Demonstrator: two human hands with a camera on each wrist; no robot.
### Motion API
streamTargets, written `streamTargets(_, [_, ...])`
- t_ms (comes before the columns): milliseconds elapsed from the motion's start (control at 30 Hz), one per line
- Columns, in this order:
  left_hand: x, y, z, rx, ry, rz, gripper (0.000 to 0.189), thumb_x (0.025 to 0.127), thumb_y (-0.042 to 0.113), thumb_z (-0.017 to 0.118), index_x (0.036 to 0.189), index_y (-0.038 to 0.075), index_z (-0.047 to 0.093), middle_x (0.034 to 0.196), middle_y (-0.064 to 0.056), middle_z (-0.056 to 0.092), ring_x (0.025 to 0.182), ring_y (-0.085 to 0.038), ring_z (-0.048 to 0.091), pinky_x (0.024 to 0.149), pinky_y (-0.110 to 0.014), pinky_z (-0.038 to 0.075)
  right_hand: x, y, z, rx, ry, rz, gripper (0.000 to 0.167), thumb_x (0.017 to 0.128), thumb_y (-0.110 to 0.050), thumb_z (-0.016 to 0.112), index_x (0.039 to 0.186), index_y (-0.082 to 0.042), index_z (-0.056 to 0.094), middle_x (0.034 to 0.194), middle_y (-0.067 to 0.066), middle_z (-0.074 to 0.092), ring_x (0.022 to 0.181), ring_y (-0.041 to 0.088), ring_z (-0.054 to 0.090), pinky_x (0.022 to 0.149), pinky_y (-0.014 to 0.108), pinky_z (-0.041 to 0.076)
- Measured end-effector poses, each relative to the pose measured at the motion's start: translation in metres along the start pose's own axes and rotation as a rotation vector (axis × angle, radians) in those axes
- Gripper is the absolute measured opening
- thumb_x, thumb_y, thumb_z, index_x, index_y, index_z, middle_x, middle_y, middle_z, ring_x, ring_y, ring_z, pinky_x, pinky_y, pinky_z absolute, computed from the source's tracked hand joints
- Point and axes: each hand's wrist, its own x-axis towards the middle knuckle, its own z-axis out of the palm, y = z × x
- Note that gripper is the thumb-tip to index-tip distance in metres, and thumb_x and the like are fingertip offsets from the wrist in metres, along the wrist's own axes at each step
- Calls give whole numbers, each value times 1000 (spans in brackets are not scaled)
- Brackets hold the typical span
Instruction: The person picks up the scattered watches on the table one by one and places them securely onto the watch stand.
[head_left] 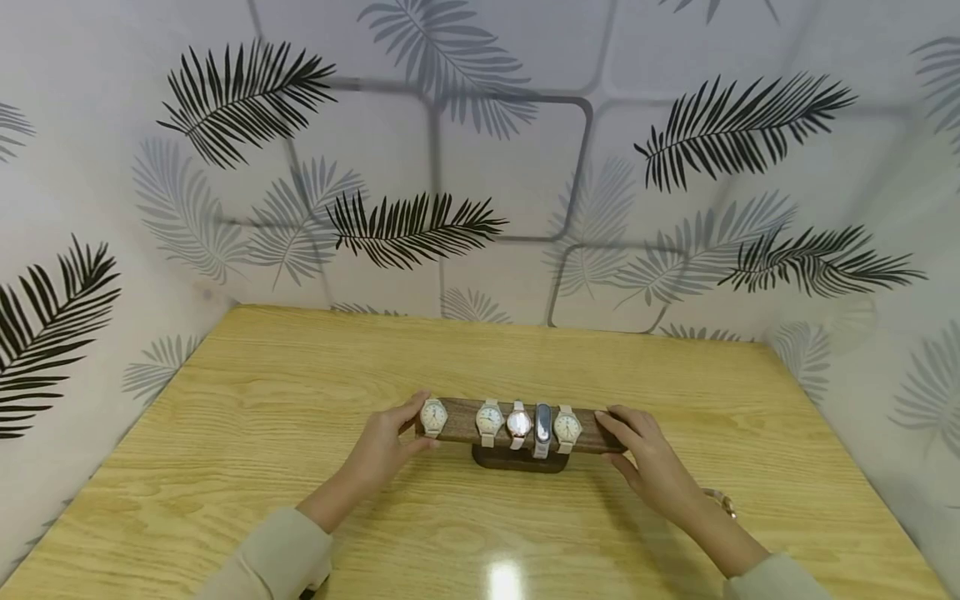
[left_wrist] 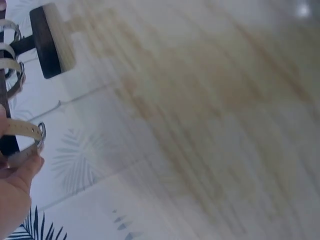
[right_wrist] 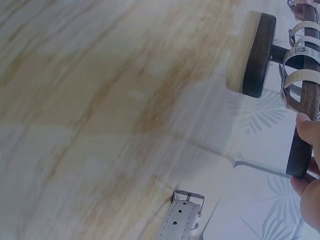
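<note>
A dark wooden watch stand (head_left: 459, 421) stands on the table, its long bar raised on a short post over a flat base (head_left: 520, 459). Several light-strapped wristwatches (head_left: 490, 418) and a grey fitness band (head_left: 542, 429) are wrapped around the bar. My left hand (head_left: 386, 446) grips the bar's left end, thumb below and fingers above, right beside the leftmost watch (head_left: 433, 417). In the left wrist view, fingertips touch that watch's strap (left_wrist: 22, 129). My right hand (head_left: 652, 462) pinches the bare right end of the bar (right_wrist: 300, 150).
The wood-grain table (head_left: 300, 367) reaches back to a wall covering (head_left: 510, 167) with a leaf pattern. A gold-coloured watch or bracelet (head_left: 722, 502) shows at my right wrist. A pale buckled strap (right_wrist: 180, 220) appears low in the right wrist view.
</note>
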Motion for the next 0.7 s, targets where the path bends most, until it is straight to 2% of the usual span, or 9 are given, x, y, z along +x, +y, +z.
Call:
streamTargets(100, [3, -3, -1, -46, -14, -30, 70, 77, 9, 73, 138, -1, 40, 138, -23, 42, 119, -34, 52, 93, -34, 48, 0, 1, 0, 2, -2, 2, 57, 67, 5, 77, 120, 3, 57, 117, 22, 53, 106, 34, 50, 77, 45, 52])
streamTargets(333, [12, -12, -8, -161, -132, -81, 73, 77, 14, 74, 140, 2, 39, 142, -20, 40, 121, -33, 51, 95, -33, 48, -1, 2, 0, 3, -2, 2, 58, 67, 5, 77, 121, 3, 57, 118, 22, 53, 107, 34, 50, 78, 45, 52])
streamTargets(600, [23, -21, -16, -215, -219, -29, 76, 74, 19, 75, 137, -4, 40, 141, -23, 39, 122, -36, 49, 96, -34, 47, 1, 0, -2, 4, 6, -11, 58, 64, 6, 78, 119, 2, 59, 117, 21, 54, 106, 33, 51, 77, 43, 53])
streamTargets(700, [26, -22, -17, -228, -251, -25, 75, 74, 20, 75, 138, -1, 41, 143, -22, 37, 122, -36, 49, 96, -35, 47, 3, 0, -4, 2, 25, -24, 59, 61, 7, 79, 117, 3, 61, 115, 21, 56, 104, 34, 54, 76, 42, 53])
